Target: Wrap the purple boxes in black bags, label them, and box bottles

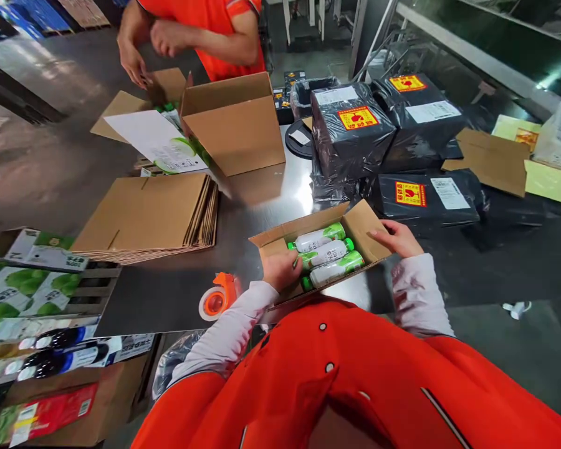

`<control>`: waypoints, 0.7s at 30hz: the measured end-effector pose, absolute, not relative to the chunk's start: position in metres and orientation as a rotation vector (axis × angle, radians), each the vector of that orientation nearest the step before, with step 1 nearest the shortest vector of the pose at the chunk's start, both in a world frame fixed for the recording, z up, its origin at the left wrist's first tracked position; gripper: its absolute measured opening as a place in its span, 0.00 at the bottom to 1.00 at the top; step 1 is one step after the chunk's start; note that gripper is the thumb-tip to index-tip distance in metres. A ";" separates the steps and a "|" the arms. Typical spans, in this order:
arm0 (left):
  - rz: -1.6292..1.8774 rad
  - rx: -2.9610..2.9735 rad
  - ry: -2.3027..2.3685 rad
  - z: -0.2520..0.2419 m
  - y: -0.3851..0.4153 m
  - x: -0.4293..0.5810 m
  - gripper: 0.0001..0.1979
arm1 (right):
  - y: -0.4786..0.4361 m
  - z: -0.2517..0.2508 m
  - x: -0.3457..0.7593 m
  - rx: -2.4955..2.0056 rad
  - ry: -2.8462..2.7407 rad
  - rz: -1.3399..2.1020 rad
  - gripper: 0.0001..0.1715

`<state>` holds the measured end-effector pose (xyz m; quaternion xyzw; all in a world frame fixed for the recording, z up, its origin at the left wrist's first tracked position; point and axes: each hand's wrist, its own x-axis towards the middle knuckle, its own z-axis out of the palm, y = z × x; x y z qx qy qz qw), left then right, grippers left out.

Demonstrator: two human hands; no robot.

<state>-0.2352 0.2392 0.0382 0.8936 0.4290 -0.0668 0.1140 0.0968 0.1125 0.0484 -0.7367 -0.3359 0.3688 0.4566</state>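
Observation:
An open cardboard box (331, 215) sits at the table edge in front of me, tilted a little. Inside lie 3 white-and-green drink bottles (328, 252) with green caps, side by side. My left hand (282, 269) is curled over the box's left end, against the ends of the bottles; what its fingers close on is hidden. Thumb and fingers of my right hand (399, 239) pinch the raised right flap of the box. To the left of my forearm, an orange tape dispenser (227, 288) with a roll of tape lies on the table.
Flattened cartons (144, 212) are stacked at left. Black-wrapped parcels (350, 134) with red-and-yellow labels stand behind and right. Across the table, a co-worker in orange (229, 37) reaches towards open boxes (234, 125). Bottles and cartons (32, 287) are at lower left.

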 end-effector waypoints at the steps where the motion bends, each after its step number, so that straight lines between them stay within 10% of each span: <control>1: -0.212 2.625 1.264 0.039 0.239 -0.235 0.18 | 0.113 0.048 0.097 -1.813 -0.836 0.912 0.42; 21: -0.201 2.722 1.233 0.034 0.245 -0.239 0.21 | 0.119 0.041 0.102 -1.792 -0.884 0.905 0.40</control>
